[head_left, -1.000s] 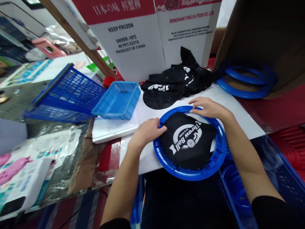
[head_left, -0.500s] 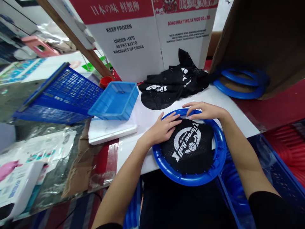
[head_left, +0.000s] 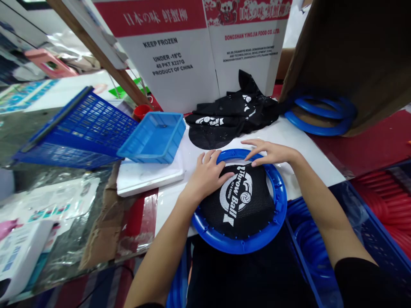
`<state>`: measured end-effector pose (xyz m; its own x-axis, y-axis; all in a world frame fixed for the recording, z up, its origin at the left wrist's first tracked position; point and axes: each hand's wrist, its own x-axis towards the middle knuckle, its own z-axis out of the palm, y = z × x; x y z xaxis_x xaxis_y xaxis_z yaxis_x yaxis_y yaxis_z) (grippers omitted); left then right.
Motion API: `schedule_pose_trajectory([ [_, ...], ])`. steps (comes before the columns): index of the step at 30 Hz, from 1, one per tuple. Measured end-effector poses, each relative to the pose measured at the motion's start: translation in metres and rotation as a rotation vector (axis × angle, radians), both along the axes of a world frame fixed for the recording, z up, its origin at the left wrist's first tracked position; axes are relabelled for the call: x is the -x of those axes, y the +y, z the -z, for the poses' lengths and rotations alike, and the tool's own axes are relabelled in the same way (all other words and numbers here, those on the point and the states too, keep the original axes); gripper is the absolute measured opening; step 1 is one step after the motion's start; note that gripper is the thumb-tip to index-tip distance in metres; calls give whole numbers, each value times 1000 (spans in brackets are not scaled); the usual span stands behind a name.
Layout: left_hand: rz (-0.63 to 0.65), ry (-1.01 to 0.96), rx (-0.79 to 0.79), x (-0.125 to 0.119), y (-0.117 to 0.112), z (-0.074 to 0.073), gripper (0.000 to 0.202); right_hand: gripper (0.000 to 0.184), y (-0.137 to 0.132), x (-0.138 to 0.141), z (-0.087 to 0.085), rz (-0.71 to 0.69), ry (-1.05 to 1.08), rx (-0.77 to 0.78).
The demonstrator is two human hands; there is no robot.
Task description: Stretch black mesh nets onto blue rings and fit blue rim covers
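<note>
A blue plastic ring [head_left: 280,214] lies at the near edge of the white work surface, partly over my lap. Inside it sits a black mesh cloth [head_left: 257,216] printed "Throw Ball"; small pegs show along the near rim. A gap separates the cloth from the ring at the far and right sides. My left hand [head_left: 207,174] is closed over the upper-left rim, fingers outside and thumb on the cloth. My right hand [head_left: 271,152] is at the far rim with fingers apart, its fingertips at the cloth's top edge and holding nothing visible.
Black printed cloths [head_left: 231,113] are heaped behind the ring, against a white-and-red carton [head_left: 180,81]. To the left stand a light-blue tray [head_left: 152,143] and a blue basket [head_left: 83,132]. Blue rings [head_left: 317,124] lie in an open box at right; red rings [head_left: 385,209] fill a crate.
The ring and cloth have shifted left and turned slightly. My left hand has moved left from the cloth's top onto the rim; my right hand stays near the far rim.
</note>
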<state>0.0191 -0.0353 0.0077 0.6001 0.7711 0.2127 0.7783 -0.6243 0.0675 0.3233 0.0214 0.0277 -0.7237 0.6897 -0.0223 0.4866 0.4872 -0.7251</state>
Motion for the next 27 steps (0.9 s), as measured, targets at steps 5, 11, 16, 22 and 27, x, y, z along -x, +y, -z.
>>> schedule_pose_trajectory([
  [5, 24, 9, 125, 0, 1, 0, 46, 25, -3, 11, 7, -41, -125, 58],
  [11, -6, -104, 309, 8, 0, -11, 54, 24, -2, 10, 0, -75, -116, 113],
  [16, 8, -134, 476, 22, 5, -14, 53, 21, 0, 7, -3, -69, -54, 126],
  [22, 44, -211, 478, 26, 15, -12, 29, 17, 3, 6, 2, -53, -47, 107],
  [27, 47, -282, 482, 23, 19, -15, 28, 21, 1, 10, 6, -80, -83, 116],
])
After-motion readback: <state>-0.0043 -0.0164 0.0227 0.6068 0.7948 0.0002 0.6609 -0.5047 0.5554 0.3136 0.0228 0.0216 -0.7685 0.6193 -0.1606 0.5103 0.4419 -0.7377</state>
